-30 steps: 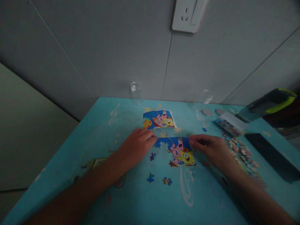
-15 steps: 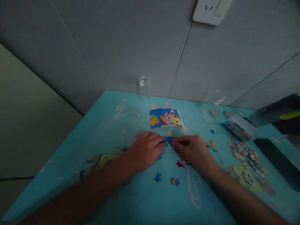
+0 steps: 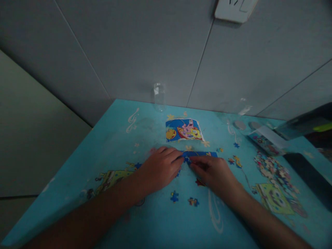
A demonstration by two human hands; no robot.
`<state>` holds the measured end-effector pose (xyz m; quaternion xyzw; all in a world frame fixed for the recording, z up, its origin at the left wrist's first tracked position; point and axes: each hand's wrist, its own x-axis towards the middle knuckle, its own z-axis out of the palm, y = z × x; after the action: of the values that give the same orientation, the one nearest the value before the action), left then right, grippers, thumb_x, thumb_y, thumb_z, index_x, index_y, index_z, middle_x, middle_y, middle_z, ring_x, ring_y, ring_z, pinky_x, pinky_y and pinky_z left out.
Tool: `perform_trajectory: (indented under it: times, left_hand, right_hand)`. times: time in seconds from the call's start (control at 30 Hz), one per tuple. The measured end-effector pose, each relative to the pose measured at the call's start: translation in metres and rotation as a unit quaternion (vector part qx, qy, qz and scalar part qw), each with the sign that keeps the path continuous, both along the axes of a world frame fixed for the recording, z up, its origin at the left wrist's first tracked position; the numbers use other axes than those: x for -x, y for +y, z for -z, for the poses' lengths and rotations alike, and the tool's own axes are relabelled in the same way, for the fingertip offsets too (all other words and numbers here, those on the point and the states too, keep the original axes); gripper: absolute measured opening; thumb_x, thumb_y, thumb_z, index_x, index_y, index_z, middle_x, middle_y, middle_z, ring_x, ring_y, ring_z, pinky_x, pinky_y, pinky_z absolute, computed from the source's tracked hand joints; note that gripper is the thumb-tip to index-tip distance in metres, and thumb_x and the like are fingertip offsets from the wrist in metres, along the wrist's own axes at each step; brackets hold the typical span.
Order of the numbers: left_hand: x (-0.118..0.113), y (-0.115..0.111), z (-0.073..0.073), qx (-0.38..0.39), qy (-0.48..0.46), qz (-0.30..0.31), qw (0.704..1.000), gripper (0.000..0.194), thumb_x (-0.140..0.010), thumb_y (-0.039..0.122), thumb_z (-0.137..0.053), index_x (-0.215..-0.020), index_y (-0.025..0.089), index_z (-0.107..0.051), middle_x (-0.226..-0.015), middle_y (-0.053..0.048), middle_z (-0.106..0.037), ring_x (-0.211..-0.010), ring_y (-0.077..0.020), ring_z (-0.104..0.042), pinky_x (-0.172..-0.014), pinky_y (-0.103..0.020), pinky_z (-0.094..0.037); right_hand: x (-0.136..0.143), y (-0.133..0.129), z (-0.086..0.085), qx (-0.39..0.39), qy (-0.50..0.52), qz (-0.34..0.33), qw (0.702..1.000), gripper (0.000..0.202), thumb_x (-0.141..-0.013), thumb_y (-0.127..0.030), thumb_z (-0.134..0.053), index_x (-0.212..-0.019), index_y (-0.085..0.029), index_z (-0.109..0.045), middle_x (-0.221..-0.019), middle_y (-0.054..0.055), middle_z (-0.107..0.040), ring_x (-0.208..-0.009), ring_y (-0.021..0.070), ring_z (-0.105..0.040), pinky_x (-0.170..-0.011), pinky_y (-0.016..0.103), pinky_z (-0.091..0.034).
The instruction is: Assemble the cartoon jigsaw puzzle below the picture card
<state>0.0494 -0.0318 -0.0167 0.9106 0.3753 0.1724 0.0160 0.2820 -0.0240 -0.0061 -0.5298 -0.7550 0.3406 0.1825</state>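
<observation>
A partly joined blue jigsaw strip (image 3: 210, 154) lies flat on the table, its left part covered by my hands. My left hand (image 3: 163, 169) is closed, its fingertips pressed on the strip's left end. My right hand (image 3: 214, 170) pinches a small blue jigsaw piece (image 3: 186, 159) just below the strip, close to the left fingertips. Whether that piece is joined to the strip I cannot tell. Loose pieces lie nearer me: a blue piece (image 3: 174, 196) and a multicoloured piece (image 3: 193, 201). A dark red piece (image 3: 199, 182) shows partly under my right hand.
Behind the strip lies a printed cartoon picture (image 3: 184, 130). A clear jar (image 3: 159, 97) stands by the wall. On the right are a heap of jigsaw pieces (image 3: 276, 171), a small box (image 3: 267, 141), round lids (image 3: 239, 125) and a long black object (image 3: 308, 178).
My right hand has shifted slightly down and turned, uncovering the right part of the blue strip. More of the pinched piece shows. My left hand stays in place.
</observation>
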Motion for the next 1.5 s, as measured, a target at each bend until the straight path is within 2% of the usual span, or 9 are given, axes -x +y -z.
perform_trajectory:
  times: [0.13,0.27,0.43,0.57,0.7,1.3,1.5]
  left_hand:
    - [0.0002,-0.0009,-0.0011,0.017,0.005,-0.008,1.0,0.025,-0.103,0.023,-0.053,-0.124,0.017,-0.065,-0.126,-0.01,-0.066,-0.117,-0.027,-0.06,-0.093,-0.046,-0.047]
    - [0.0005,-0.0019,-0.0013,0.023,0.01,-0.01,1.0,0.026,-0.102,0.024,-0.054,-0.125,0.018,-0.064,-0.125,-0.011,-0.066,-0.117,-0.0273,-0.06,-0.092,-0.045,-0.047]
    - [0.0003,-0.0016,-0.0005,0.016,0.011,-0.008,1.0,0.027,-0.1,0.023,-0.057,-0.126,0.018,-0.063,-0.127,-0.01,-0.065,-0.116,-0.0279,-0.06,-0.09,-0.045,-0.047]
    - [0.0006,-0.0017,-0.0003,0.024,0.013,-0.011,1.0,0.028,-0.1,0.023,-0.057,-0.128,0.019,-0.063,-0.128,-0.01,-0.065,-0.118,-0.028,-0.059,-0.092,-0.046,-0.047]
    - [0.0011,-0.0017,-0.0002,0.015,0.007,-0.007,1.0,0.028,-0.101,0.023,-0.056,-0.127,0.019,-0.063,-0.127,-0.01,-0.065,-0.118,-0.0275,-0.059,-0.093,-0.046,-0.047]
    - [0.0015,-0.0023,0.0004,0.038,0.02,-0.021,0.999,0.029,-0.101,0.024,-0.055,-0.129,0.021,-0.062,-0.131,-0.01,-0.063,-0.119,-0.028,-0.058,-0.095,-0.047,-0.045]
    - [0.0019,-0.0018,0.001,0.025,0.016,-0.007,1.0,0.03,-0.101,0.022,-0.054,-0.13,0.019,-0.061,-0.13,-0.011,-0.064,-0.119,-0.0281,-0.058,-0.093,-0.046,-0.045]
  right_hand:
    - [0.0044,-0.0024,-0.0023,-0.019,0.003,-0.004,1.0,0.021,-0.096,-0.026,-0.059,-0.107,-0.027,-0.077,-0.082,0.0,-0.077,-0.05,0.0131,-0.068,-0.048,0.024,-0.052]
    - [0.008,-0.0033,-0.004,-0.051,-0.011,-0.005,0.999,0.025,-0.096,-0.025,-0.059,-0.116,-0.027,-0.073,-0.073,-0.002,-0.075,-0.055,0.0147,-0.069,-0.053,0.025,-0.051]
    - [0.0089,-0.004,-0.0036,-0.106,-0.047,-0.001,0.993,0.021,-0.096,-0.027,-0.062,-0.111,-0.029,-0.076,-0.091,0.001,-0.078,-0.076,0.0193,-0.073,-0.07,0.032,-0.054]
    - [0.0071,-0.0037,-0.0026,-0.11,-0.066,-0.002,0.992,0.018,-0.098,-0.031,-0.059,-0.103,-0.028,-0.077,-0.09,0.003,-0.075,-0.079,0.0206,-0.071,-0.071,0.033,-0.054]
    - [0.0046,-0.0012,-0.0002,-0.141,-0.062,0.005,0.988,0.019,-0.096,-0.029,-0.062,-0.11,-0.027,-0.074,-0.098,0.005,-0.075,-0.085,0.0222,-0.071,-0.076,0.035,-0.055]
    - [0.0031,-0.0014,-0.0018,-0.128,-0.066,-0.024,0.989,0.018,-0.099,-0.031,-0.061,-0.105,-0.026,-0.077,-0.093,0.004,-0.073,-0.082,0.0207,-0.068,-0.08,0.036,-0.054]
    - [0.0036,-0.003,-0.0029,-0.124,-0.079,-0.041,0.988,0.017,-0.099,-0.029,-0.06,-0.097,-0.025,-0.076,-0.088,0.002,-0.071,-0.08,0.0194,-0.066,-0.076,0.034,-0.052]
